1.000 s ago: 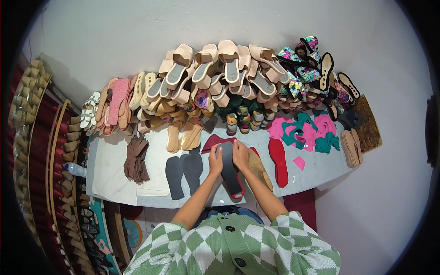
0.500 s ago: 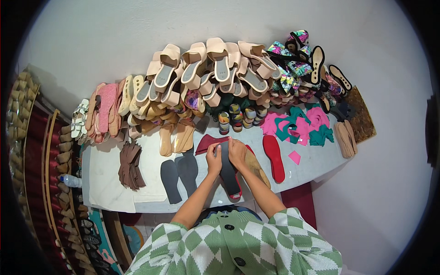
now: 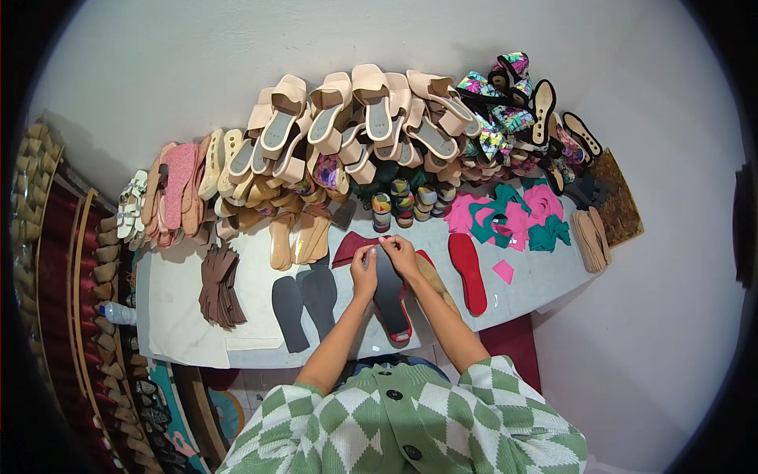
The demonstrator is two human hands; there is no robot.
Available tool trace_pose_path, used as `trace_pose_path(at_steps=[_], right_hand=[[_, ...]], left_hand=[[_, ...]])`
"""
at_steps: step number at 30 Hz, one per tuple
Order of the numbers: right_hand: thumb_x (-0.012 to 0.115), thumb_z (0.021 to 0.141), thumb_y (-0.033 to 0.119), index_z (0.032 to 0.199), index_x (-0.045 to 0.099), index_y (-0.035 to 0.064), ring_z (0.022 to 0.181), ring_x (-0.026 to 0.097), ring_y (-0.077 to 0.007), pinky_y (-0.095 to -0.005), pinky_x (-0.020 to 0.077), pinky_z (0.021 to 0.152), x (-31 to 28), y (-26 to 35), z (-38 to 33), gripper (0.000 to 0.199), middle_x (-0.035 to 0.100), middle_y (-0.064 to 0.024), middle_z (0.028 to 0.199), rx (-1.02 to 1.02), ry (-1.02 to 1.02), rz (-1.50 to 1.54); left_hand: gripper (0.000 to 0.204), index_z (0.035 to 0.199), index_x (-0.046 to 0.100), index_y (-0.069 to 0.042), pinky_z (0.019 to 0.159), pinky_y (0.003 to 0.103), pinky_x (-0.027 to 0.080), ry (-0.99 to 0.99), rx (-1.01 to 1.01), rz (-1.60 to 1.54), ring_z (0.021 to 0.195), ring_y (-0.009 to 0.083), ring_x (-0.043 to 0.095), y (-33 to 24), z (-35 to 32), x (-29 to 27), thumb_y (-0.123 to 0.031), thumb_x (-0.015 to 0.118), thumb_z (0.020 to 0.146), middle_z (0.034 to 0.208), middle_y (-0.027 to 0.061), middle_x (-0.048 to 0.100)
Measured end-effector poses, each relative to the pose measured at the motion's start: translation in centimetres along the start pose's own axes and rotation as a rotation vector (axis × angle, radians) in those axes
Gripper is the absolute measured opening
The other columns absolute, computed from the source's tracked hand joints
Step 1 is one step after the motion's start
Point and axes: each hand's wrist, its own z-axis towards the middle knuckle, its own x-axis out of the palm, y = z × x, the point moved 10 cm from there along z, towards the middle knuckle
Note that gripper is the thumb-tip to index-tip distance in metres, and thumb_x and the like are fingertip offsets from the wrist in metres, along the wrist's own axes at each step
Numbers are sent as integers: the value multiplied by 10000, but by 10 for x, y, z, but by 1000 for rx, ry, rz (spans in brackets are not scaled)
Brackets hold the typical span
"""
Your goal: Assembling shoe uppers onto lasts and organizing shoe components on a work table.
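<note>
1. Head view, your left hand (image 3: pixel 364 272): at the upper left edge of the dark grey sole (image 3: pixel 391 300), thumb and fingers pinching it.
2. Your right hand (image 3: pixel 401 257): at the sole's top end, fingertips close to the left hand's, pinching there too; exact finger contact too small to tell.
3. Sole's place: between your forearms, over the near part of the table (image 3: pixel 545 272), long way toward you, lower end near your body. Red material (image 3: pixel 400 337) shows along its right edge and around the lower end.
4. Just beyond your left hand: maroon piece (image 3: pixel 348 251), lying on the table.
5. Left of your left forearm: two dark grey insoles (image 3: pixel 304 304), side by side, flat. Farther left, brown strips (image 3: pixel 219 288) in a fanned stack.
6. By your right forearm: tan sole (image 3: pixel 434 280), partly hidden by the arm. Right of it, red insole (image 3: pixel 469 272), then a small pink scrap (image 3: pixel 503 272).
7. Past those: pink and teal cut pieces (image 3: pixel 517 225), heaped; bundle of tan soles (image 3: pixel 591 239) near the right end.
8. Back, against the wall: beige heeled sandals (image 3: pixel 375 110) piled high, patterned shoes (image 3: pixel 512 118) on their right, tan insoles (image 3: pixel 311 238) in front.
9. Far left: clear bottle (image 3: pixel 118 314) beside the shoe racks (image 3: pixel 79 268).
</note>
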Motion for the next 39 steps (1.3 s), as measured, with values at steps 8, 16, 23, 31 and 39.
trace_pose_path(at_steps=[8, 16, 23, 31, 39], right_hand=[[634, 827, 203, 922, 605, 24, 698, 527, -66, -205, 426, 617, 9, -42, -29, 204, 596, -14, 787, 194, 14, 339], [641, 820, 239, 967, 602, -13, 700, 554, -100, -223, 448, 621, 1, -48, -21, 294, 616, -50, 807, 82, -88, 30], [621, 826, 336, 996, 563, -74, 746, 577, -135, -248, 466, 631, 12, -64, -54, 448, 624, -105, 855, 164, -82, 135], [472, 818, 562, 1081, 539, -110, 963, 575, -371, -394, 432, 827, -8, -70, -42, 725, 590, -299, 963, 199, -158, -227], [194, 899, 536, 805, 642, -79, 876, 568, -435, -476, 421, 794, -29, -37, -35, 766, 597, -298, 861, 519, -246, -626]], left_hand=[[194, 954, 580, -2, 765, 278, 423, -95, -71, 24, 808, 150, 550, 32, 7, -12, -174, 531, 879, 862, 86, 613], [209, 939, 585, 5, 734, 285, 434, -138, -139, 82, 783, 154, 555, 36, 6, -12, -189, 534, 881, 840, 87, 615], [212, 947, 596, 5, 744, 286, 438, -134, -120, 83, 791, 165, 570, 39, 7, -16, -186, 537, 878, 850, 93, 627], [226, 957, 601, 4, 757, 314, 437, -133, -90, 133, 830, 218, 582, 36, 6, -11, -195, 538, 872, 893, 129, 618], [219, 935, 608, 12, 759, 349, 438, -195, -22, 375, 839, 287, 596, 12, 5, 1, -181, 545, 853, 890, 171, 622]])
